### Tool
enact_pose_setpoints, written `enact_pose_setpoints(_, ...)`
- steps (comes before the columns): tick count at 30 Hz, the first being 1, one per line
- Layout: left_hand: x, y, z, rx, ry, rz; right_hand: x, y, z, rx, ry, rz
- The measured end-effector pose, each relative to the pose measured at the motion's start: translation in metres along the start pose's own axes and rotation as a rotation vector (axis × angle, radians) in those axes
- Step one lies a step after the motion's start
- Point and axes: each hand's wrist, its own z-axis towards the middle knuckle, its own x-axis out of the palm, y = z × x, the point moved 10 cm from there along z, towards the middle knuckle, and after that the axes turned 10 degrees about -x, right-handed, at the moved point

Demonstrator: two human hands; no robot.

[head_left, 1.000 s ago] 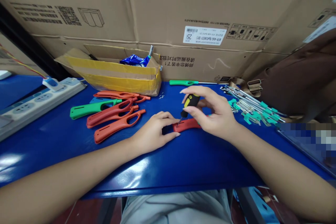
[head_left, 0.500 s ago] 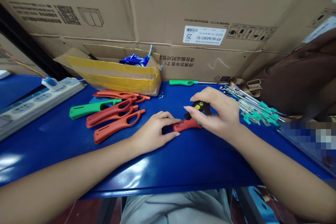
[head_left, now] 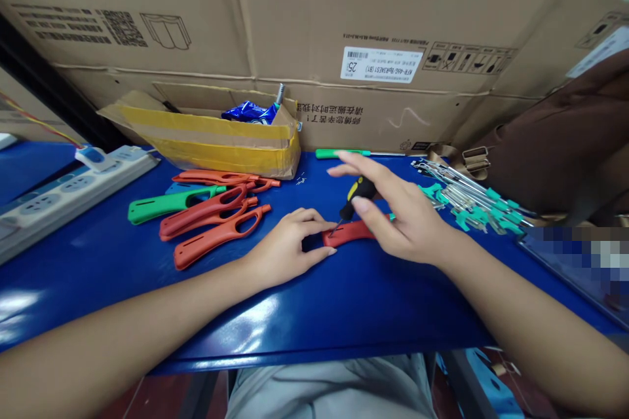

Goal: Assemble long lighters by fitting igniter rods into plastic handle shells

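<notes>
A red lighter casing [head_left: 352, 232] lies flat on the blue table, partly covered by my right hand. My left hand [head_left: 285, 247] grips its left end between thumb and fingers. In my right hand [head_left: 407, 217] is a small black-and-yellow screwdriver [head_left: 362, 190], its thumb against the handle and its forefinger stretched out above. The screwdriver leans to the right, its tip down at the casing's left end. Whether the tip sits in a screw is too small to see. Something green shows at the casing's right end, behind my right hand.
Several red casings [head_left: 209, 243] and a green casing [head_left: 162, 207] lie left. Tiny screws [head_left: 301, 178] lie near a taped cardboard box [head_left: 236, 154]. Behind are a green lighter [head_left: 339, 154] and a large carton [head_left: 275, 33]. Metal rods with green parts [head_left: 474, 200] lie right, a power strip [head_left: 73, 186] left.
The screwdriver has gone from strongly slanted to more upright. My right hand's forefinger has lifted and straightened, while my left hand and the red casing have stayed in place.
</notes>
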Motion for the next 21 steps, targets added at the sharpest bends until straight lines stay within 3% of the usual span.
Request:
enact_pose_setpoints(2, 0.001, 0.001, 0.0, -0.005, 0.007, 0.0, 0.007, -0.006, -0.002, 0.073, 0.037, 0.181)
enact_pose_setpoints(4, 0.001, 0.001, 0.0, -0.005, 0.005, 0.005, 0.005, -0.009, -0.003, 0.092, -0.004, 0.215)
enact_pose_setpoints(8, 0.0, 0.001, -0.001, 0.007, -0.007, 0.006, -0.014, -0.002, -0.002, -0.004, -0.117, -0.071)
enact_pose_setpoints(10, 0.0, 0.001, 0.0, 0.004, -0.005, 0.005, -0.011, 0.0, -0.001, -0.022, -0.063, -0.092)
enact_pose_setpoints(13, 0.0, 0.001, 0.0, -0.005, 0.002, 0.001, 0.003, -0.002, -0.001, 0.044, 0.043, 0.12)
enact_pose_setpoints(15, 0.0, 0.001, 0.0, -0.006, -0.004, 0.0, 0.006, -0.001, -0.001, 0.058, 0.022, 0.191)
enact_pose_setpoints(19, 0.0, 0.001, 0.0, 0.004, -0.018, 0.006, -0.007, 0.007, -0.002, -0.026, -0.138, -0.085)
enact_pose_setpoints(21, 0.0, 0.002, 0.0, 0.002, -0.014, 0.002, -0.008, 0.009, -0.003, -0.045, -0.144, -0.171)
